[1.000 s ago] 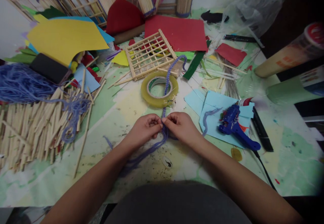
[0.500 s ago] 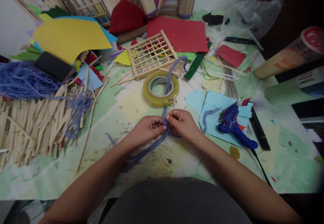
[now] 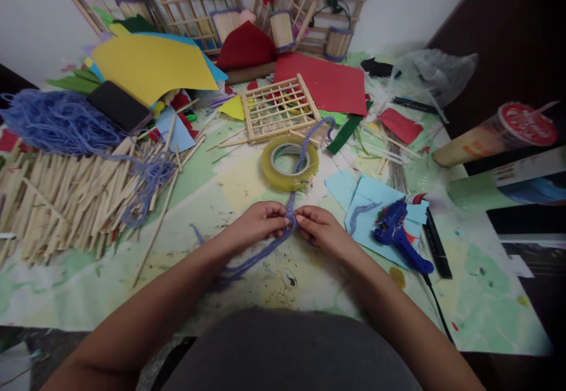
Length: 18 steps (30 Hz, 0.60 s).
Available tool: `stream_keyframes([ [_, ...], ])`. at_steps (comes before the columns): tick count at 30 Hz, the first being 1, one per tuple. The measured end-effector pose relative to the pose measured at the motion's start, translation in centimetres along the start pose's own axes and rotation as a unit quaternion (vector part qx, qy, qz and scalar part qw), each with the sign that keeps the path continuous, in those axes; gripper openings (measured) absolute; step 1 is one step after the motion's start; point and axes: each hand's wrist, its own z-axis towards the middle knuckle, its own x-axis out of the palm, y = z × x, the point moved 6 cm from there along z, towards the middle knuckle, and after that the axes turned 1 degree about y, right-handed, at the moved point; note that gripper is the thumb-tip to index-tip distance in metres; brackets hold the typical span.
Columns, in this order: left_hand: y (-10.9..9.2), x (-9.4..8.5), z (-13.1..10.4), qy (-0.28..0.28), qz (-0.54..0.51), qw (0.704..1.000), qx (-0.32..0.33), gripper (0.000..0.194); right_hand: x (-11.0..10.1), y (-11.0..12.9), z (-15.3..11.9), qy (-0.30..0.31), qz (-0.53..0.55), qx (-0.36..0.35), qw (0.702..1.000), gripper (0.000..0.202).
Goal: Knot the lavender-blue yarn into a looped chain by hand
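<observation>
A braid of purple-blue yarn [image 3: 290, 204] runs from behind the roll of clear tape [image 3: 267, 170], across the roll, down to my two hands. My left hand [image 3: 265, 222] is closed, its thumb and finger pinching the yarn at the lower end of the braid. Close by on the right, my right hand [image 3: 319, 226] is also pinched, with its fingertips at the same spot on the yarn. Loose yarn strands [image 3: 260, 256] trail from there to the lower left, passing under my left forearm.
Wooden sticks [image 3: 79, 202] and a yarn heap [image 3: 57, 122] cover the left side, with a dark phone [image 3: 118, 105] beside them. A stick lattice [image 3: 283, 111] lies behind the tape. At right are a blue glue gun [image 3: 403, 235], its cord, and a drink cup [image 3: 490, 134].
The camera view has shifted, so the table's contents appear moved in the picture. My right hand has dropped slightly along the braid; both hands stay at its lower end.
</observation>
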Motion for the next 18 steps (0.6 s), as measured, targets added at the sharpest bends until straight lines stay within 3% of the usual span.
stream_keyframes([
  [8,-0.2,0.0,-0.1,0.020,-0.021,1.000,0.013,0.017,0.1,0.1,0.0,0.006,-0.051,-0.013,0.999,0.013],
  [18,-1.1,0.2,-0.7,-0.013,0.065,0.996,0.067,0.022,-0.4,0.0,0.2,-0.058,-0.147,-0.024,0.987,0.012],
])
